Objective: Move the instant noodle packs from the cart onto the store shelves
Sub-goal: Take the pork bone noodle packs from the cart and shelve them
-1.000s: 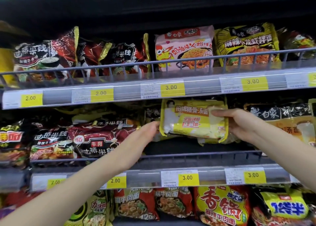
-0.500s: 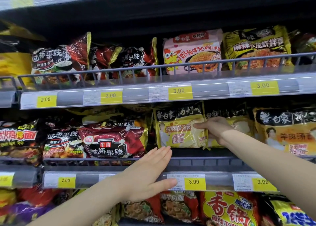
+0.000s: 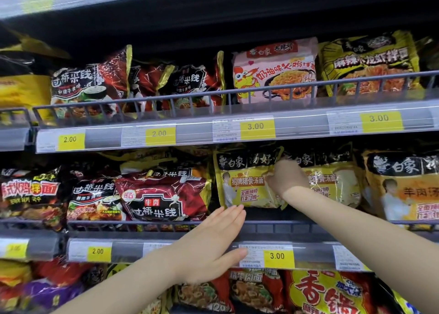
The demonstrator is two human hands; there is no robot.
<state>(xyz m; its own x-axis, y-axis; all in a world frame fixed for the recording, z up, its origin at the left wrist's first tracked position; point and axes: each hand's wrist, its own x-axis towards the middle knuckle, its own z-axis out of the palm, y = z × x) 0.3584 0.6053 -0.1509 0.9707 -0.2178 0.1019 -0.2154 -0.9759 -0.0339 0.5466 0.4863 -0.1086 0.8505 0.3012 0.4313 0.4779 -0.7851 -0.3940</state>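
Pinching the upper right edge of a yellow noodle pack [image 3: 244, 185], the right hand [image 3: 286, 178] is seen with fingers curled on the wrapper; the pack is stood upright on the middle shelf [image 3: 273, 228], just beside a matching yellow pack [image 3: 332, 185]. Below it, the left hand [image 3: 213, 240] is held flat, fingers straight and together, in front of the wire rail, with its fingertips close under the pack's bottom edge. A red pack [image 3: 164, 199] is seen to the left, a 3.00 price tag [image 3: 276, 256] beneath.
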